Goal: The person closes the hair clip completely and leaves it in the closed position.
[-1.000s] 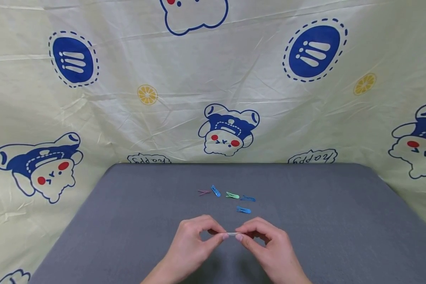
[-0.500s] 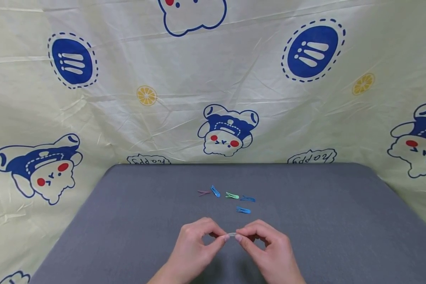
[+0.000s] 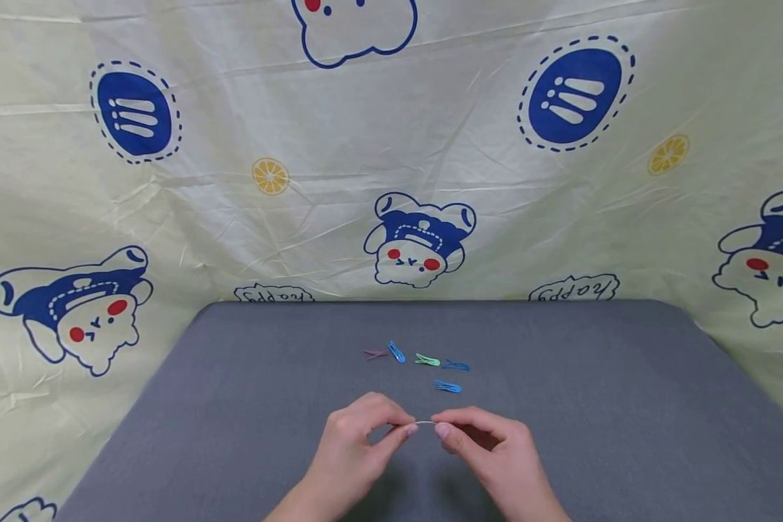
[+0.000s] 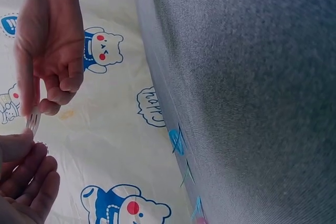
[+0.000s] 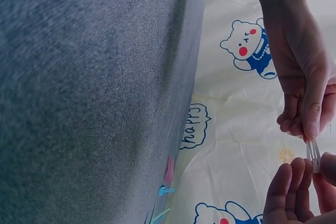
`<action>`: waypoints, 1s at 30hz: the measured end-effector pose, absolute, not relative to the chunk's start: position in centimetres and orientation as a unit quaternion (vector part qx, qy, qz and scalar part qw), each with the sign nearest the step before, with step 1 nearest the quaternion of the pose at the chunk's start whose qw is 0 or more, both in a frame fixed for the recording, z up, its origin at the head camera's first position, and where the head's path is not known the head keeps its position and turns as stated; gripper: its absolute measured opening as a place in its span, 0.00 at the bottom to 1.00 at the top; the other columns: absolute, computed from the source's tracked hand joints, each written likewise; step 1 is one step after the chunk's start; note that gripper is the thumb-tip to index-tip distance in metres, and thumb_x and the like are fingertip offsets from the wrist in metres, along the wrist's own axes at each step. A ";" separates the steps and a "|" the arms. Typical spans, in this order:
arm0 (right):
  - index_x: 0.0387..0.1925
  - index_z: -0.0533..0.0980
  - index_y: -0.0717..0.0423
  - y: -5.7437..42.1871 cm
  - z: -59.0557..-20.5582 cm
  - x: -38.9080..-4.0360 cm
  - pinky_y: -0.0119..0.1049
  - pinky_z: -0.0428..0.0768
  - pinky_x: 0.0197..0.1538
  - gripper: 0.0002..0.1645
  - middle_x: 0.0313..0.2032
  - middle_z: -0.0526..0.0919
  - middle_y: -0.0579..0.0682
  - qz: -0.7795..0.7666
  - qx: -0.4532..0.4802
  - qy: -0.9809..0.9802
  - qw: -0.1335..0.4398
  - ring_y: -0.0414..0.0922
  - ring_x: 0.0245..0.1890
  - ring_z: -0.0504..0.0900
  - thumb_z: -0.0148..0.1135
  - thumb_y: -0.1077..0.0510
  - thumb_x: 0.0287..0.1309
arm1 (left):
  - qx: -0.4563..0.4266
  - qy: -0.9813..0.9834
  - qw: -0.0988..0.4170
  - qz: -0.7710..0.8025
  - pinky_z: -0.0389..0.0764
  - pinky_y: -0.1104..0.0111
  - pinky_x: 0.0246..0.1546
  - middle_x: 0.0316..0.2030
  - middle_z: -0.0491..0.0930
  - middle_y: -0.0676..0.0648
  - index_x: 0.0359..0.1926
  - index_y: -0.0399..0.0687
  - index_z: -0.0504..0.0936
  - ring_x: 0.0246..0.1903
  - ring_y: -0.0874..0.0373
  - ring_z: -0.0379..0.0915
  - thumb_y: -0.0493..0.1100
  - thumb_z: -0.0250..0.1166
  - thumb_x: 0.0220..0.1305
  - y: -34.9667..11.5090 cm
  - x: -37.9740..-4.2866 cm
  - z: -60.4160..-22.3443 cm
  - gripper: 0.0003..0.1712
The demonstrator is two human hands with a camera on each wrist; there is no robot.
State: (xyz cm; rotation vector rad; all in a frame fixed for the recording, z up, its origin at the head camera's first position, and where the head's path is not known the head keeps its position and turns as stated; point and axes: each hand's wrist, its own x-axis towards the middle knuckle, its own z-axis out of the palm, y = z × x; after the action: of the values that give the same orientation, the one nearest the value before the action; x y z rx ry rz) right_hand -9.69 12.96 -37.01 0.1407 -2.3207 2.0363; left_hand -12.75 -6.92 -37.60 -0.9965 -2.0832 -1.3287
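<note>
A white snap hair clip [image 3: 425, 422] is held between both hands above the near part of the table. My left hand [image 3: 359, 453] pinches one end with thumb and forefinger, and my right hand [image 3: 499, 453] pinches the other. From the head it shows edge-on as a thin, slightly arched line. In the left wrist view the white clip [image 4: 33, 121] shows its slots, the fingertips covering its ends. The right wrist view has the clip [image 5: 313, 151] with its narrow prongs between the two hands.
Beyond the hands on the grey table [image 3: 235, 406] lie several hair clips: a purple clip [image 3: 375, 354], a blue clip [image 3: 396, 351], a green clip [image 3: 427, 359], a darker blue clip [image 3: 457, 365] and a nearer blue clip [image 3: 447, 386]. A printed curtain [image 3: 339, 130] hangs behind.
Both hands have risen slightly, and the white clip has tilted from showing a bit of its face to a thin edge. The clips on the table have stayed put.
</note>
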 end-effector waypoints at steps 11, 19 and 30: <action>0.36 0.86 0.49 12.8 -36.8 -9.7 0.36 0.83 0.43 0.05 0.36 0.85 0.48 0.643 0.044 -0.763 0.056 0.47 0.37 0.84 0.71 0.59 0.55 | -0.381 -0.756 0.222 -0.484 0.79 0.74 0.38 0.33 0.83 0.57 0.37 0.49 0.86 0.35 0.65 0.78 0.34 0.74 0.54 -7.2 -13.1 -37.7 0.09; 0.38 0.84 0.46 12.7 -37.2 -9.9 0.35 0.82 0.45 0.10 0.36 0.84 0.43 0.603 0.055 -0.794 0.059 0.43 0.37 0.83 0.71 0.62 0.55 | -0.344 -0.782 0.161 -0.495 0.81 0.68 0.38 0.34 0.81 0.62 0.37 0.54 0.86 0.34 0.67 0.77 0.36 0.72 0.57 -7.5 -13.1 -37.7 0.08; 0.38 0.84 0.44 12.7 -37.5 -10.0 0.36 0.82 0.41 0.13 0.34 0.84 0.41 0.575 0.059 -0.813 0.063 0.42 0.34 0.83 0.73 0.63 0.53 | -0.323 -0.802 0.113 -0.489 0.80 0.70 0.37 0.34 0.81 0.61 0.37 0.53 0.86 0.34 0.68 0.76 0.33 0.71 0.58 -7.6 -13.1 -37.7 0.10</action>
State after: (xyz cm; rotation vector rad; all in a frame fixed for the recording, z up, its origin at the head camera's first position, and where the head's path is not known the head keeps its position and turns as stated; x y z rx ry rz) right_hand -10.03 12.71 -37.54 0.1777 -2.4579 1.7379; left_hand -13.14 -7.61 -37.72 -0.9484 -2.3537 -1.4330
